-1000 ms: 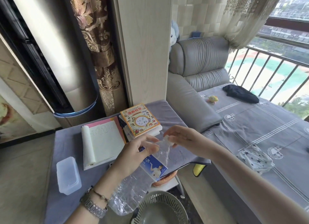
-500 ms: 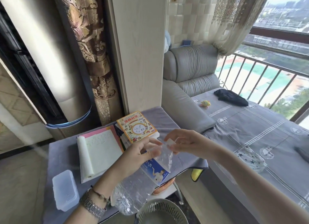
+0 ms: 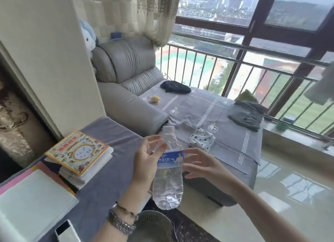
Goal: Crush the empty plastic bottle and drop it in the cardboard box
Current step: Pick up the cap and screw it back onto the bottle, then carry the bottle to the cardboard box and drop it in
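The clear plastic bottle [image 3: 168, 180] stands upright in the air in front of me, with a white cap on and a blue label around its middle. Its lower body is dented. My left hand [image 3: 145, 163] holds it from the left, with the fingers spread loosely behind the neck and label. My right hand [image 3: 199, 166] is open on the bottle's right side, its fingertips at the edge of the label. No cardboard box shows in the view.
A grey-covered table [image 3: 112, 169] on the left carries a stack of books [image 3: 77, 151] and an open notebook [image 3: 32, 196]. A round white grille [image 3: 150, 227] sits low in front. Behind lie a grey sofa [image 3: 126, 64], a grey sheet with clothes [image 3: 207, 118] and a window railing [image 3: 253, 64].
The bottle went from tilted with its base toward me to upright and higher. My right hand left the cap and opened beside the label. The view swung right toward the window.
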